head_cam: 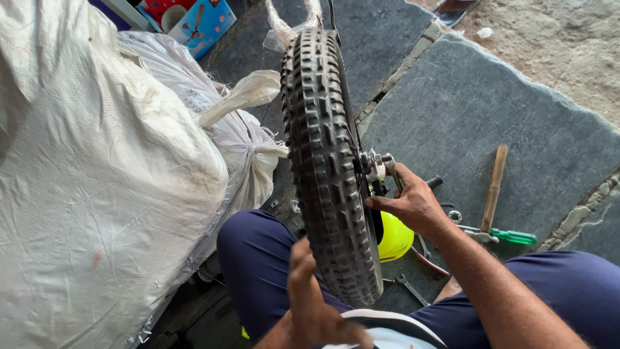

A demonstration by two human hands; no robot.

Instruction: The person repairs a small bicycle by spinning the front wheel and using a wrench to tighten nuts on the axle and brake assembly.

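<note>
A small bicycle wheel with a knobby black tyre (323, 161) stands upright between my knees, its tread facing me. My right hand (413, 203) grips the wheel at the axle, fingers curled around the hub nut and bracket (376, 166) on the right side. My left hand (313, 304) rests flat against the near left side of the tyre, fingers pointing up and apart. A bright yellow part (394, 238) of the bicycle shows behind the tyre, below my right hand. The far side of the hub is hidden by the tyre.
Large white woven sacks (103, 181) fill the left side, close to the wheel. On the grey stone slabs (465, 110) to the right lie a wooden-handled hammer (494, 187), a green-handled screwdriver (513, 236), spanners (408, 286) and pliers. A colourful cardboard box (200, 22) sits at the back.
</note>
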